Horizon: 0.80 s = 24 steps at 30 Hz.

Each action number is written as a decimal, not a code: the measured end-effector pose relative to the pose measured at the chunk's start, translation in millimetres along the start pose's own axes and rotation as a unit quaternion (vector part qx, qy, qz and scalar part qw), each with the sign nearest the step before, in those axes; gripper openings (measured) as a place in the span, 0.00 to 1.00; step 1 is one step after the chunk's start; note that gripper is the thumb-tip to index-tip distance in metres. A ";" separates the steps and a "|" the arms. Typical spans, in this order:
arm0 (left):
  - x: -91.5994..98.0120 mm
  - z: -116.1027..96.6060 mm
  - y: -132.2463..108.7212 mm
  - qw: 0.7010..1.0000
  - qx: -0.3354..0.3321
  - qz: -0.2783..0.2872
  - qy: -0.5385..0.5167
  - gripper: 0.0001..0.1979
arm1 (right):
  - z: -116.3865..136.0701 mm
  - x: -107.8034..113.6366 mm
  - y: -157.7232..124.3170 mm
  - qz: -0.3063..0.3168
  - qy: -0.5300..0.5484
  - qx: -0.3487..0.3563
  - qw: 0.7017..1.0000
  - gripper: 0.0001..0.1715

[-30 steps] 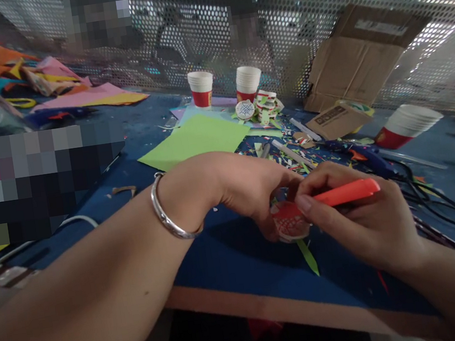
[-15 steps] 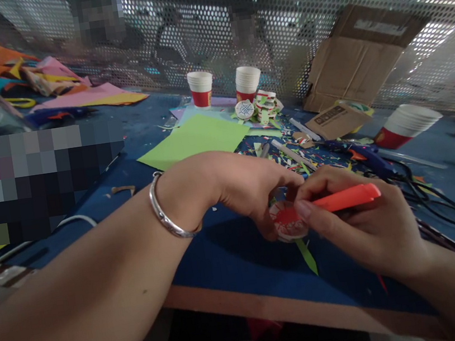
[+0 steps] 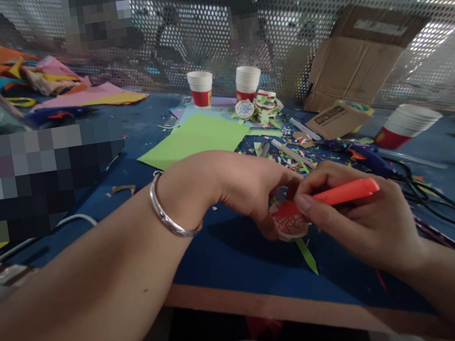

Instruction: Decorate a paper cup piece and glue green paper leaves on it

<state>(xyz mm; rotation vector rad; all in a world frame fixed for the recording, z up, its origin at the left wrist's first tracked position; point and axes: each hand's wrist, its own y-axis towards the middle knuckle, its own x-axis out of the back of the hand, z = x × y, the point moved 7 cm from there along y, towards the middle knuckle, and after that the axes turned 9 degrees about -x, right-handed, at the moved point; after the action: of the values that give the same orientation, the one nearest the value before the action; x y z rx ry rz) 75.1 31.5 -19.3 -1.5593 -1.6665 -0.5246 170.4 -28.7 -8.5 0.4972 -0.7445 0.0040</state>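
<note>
Between my hands, close to the table's front edge, is a small round paper-cup base (image 3: pixel 291 228) with red lines drawn on its white face. My left hand (image 3: pixel 251 190) curls over its left side, fingers closed on the rim. My right hand (image 3: pixel 366 224) pinches a red marker (image 3: pixel 347 192), its tip end down over the drawn face. A pointed green paper strip (image 3: pixel 307 256) sticks out below the cup base. Past my hands, a similar piece with a blue web pattern (image 3: pixel 244 110) leans by a pile of cut cup bases (image 3: pixel 266 107).
Green paper (image 3: pixel 195 138) lies on the blue table beyond my left wrist. Stacked paper cups (image 3: pixel 201 88) stand behind it; another cup stack (image 3: pixel 408 123) lies tilted at right. A blue glue gun (image 3: pixel 372 158), black cables (image 3: pixel 434 198) and paper scraps surround my right hand. Cardboard (image 3: pixel 357 56) leans at the back.
My right hand has shifted the marker slightly over the cup base, its rear end dipping a little. More of the red lines shows now. My left hand stays in place.
</note>
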 end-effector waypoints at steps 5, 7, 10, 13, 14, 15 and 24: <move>0.2 -2.3 -1.6 1.000 0.001 0.002 -0.003 0.28 | -0.2 -0.3 -0.1 0.001 -0.007 0.000 1.000 0.06; 1.2 -2.6 -2.2 1.000 -0.004 -0.001 -0.003 0.29 | 0.0 2.4 0.0 -0.010 -0.012 0.000 1.000 0.06; -0.6 0.4 -1.0 1.000 -0.009 0.015 -0.016 0.31 | 0.8 5.0 0.7 -0.020 -0.023 0.000 1.000 0.07; -2.0 5.3 0.9 0.999 0.001 0.029 -0.019 0.30 | 0.7 4.8 2.0 -0.019 -0.027 -0.009 0.999 0.08; -2.0 5.9 1.3 0.999 0.002 0.029 -0.020 0.30 | 0.9 4.8 2.4 -0.020 -0.024 -0.011 0.999 0.08; -1.6 5.7 1.6 0.999 0.001 0.026 -0.020 0.29 | 1.2 4.7 2.7 -0.021 -0.022 -0.013 0.999 0.08; -2.4 5.4 3.6 0.999 -0.008 0.028 -0.019 0.28 | 0.1 6.5 1.7 -0.034 -0.028 -0.010 0.999 0.08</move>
<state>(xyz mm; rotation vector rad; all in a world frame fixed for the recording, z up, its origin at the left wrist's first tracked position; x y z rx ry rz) 77.0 34.6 -25.2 -1.6319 -1.6445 -0.4820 174.8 -28.3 -3.4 0.5057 -0.7819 -0.0808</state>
